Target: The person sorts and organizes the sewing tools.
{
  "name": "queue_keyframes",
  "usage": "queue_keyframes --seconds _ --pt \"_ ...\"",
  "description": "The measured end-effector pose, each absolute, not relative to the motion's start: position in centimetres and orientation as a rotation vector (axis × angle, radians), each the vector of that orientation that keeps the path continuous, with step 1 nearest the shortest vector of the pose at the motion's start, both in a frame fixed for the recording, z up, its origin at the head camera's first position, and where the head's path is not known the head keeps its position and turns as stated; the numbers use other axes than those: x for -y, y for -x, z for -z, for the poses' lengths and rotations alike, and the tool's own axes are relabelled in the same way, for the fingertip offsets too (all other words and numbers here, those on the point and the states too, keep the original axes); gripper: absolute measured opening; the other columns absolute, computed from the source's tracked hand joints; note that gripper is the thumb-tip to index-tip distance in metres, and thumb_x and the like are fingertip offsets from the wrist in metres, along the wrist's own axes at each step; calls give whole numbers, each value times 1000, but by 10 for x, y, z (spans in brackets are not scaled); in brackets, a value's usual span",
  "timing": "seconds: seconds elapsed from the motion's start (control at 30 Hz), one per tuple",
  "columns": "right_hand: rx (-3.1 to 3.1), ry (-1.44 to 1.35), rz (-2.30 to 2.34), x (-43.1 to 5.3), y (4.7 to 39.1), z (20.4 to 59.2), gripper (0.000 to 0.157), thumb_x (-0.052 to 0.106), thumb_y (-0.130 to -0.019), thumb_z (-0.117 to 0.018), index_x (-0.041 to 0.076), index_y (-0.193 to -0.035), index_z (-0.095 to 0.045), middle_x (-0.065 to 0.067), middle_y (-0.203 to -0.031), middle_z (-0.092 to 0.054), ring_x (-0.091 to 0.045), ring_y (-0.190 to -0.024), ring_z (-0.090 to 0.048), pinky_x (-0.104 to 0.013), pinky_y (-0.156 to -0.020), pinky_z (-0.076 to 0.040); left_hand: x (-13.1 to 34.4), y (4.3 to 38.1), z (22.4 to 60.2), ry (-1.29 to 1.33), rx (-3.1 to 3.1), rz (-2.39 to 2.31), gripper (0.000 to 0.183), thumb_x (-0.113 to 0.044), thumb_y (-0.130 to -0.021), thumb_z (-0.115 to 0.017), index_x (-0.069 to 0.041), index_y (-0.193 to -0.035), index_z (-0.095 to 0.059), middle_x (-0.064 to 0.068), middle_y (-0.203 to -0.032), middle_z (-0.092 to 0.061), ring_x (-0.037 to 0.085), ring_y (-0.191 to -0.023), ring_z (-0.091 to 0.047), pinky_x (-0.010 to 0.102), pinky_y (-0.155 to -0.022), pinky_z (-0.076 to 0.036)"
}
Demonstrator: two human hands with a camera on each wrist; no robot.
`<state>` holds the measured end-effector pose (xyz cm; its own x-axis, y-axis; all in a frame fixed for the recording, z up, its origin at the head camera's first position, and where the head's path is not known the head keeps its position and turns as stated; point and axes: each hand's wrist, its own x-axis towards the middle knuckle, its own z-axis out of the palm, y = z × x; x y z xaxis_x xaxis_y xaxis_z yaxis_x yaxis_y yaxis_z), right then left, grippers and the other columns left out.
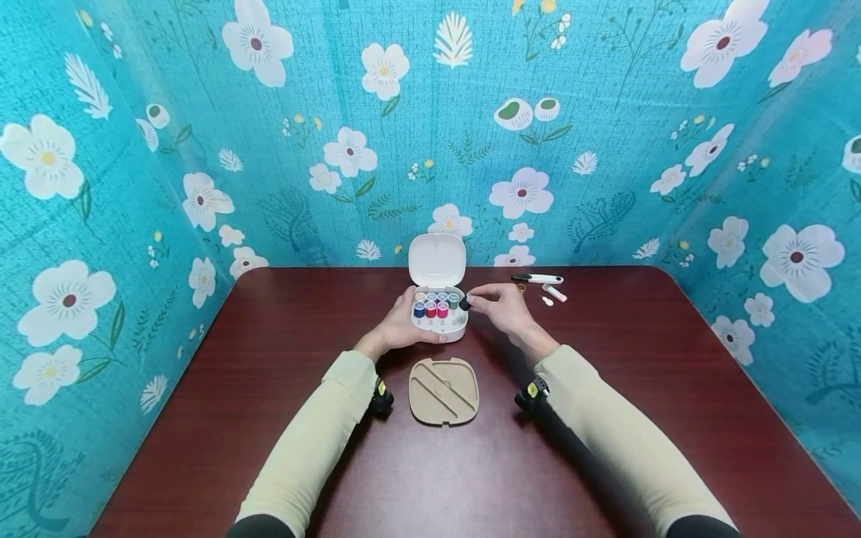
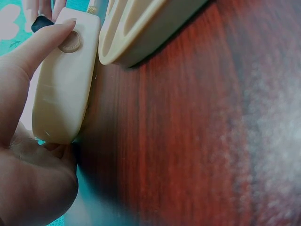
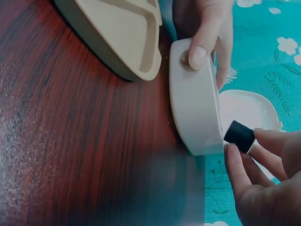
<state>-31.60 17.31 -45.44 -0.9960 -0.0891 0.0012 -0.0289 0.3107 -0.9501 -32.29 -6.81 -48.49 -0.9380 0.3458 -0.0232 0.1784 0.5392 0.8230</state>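
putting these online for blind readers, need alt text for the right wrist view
The right-hand grip pinches a black thread spool near the edge of a white box, whose lid is open, while the left-hand grip holds the box. A beige tray lies apart on the dark red table, with flowered teal cloth beyond.

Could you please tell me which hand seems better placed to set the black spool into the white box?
Probably the right hand: it pinches the black spool near the open white box, while the left hand grips that box.
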Motion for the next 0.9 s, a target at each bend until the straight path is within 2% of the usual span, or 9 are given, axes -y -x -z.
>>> queue_keyframes --seconds 0.13,0.27,0.4,0.9 --pt "-2672 164 1650 -166 317 454 20 12 -96 -71 1 -112 -77 -15 -114 -74 -27 -105 -70 -40 -92 -53 69 323 486 -453 -2598 -1328 114 -39 -67 -95 -11 -155 -27 12 -140 -42 27 -128 -43 48 -110 -37" --pt "-2872 312 1457 -160 320 454 19 13 -94 -75 2 -110 -78 -11 -107 -76 -24 -99 -69 -39 -82 -53 69 323 485 -458 -2597 -1340 115 -39 -66 -97 -11 -154 -28 14 -139 -43 28 -127 -43 48 -109 -38" --pt "-2981 446 1303 -154 322 451 19 9 -93 -75 -1 -109 -78 -13 -102 -77 -26 -93 -73 -42 -82 -57 70 323 484 -455 -2593 -1354 116 -39 -65 -97 -11 -154 -28 13 -139 -43 29 -127 -43 47 -109 -38" --pt "-3050 466 1029 -142 324 453 21 7 -94 -73 -2 -112 -76 -16 -107 -75 -24 -91 -69 -39 -78 -59 70 324 485 -445 -2573 -1382 114 -35 -66 -97 -12 -154 -28 11 -139 -43 27 -126 -43 47 -109 -38"
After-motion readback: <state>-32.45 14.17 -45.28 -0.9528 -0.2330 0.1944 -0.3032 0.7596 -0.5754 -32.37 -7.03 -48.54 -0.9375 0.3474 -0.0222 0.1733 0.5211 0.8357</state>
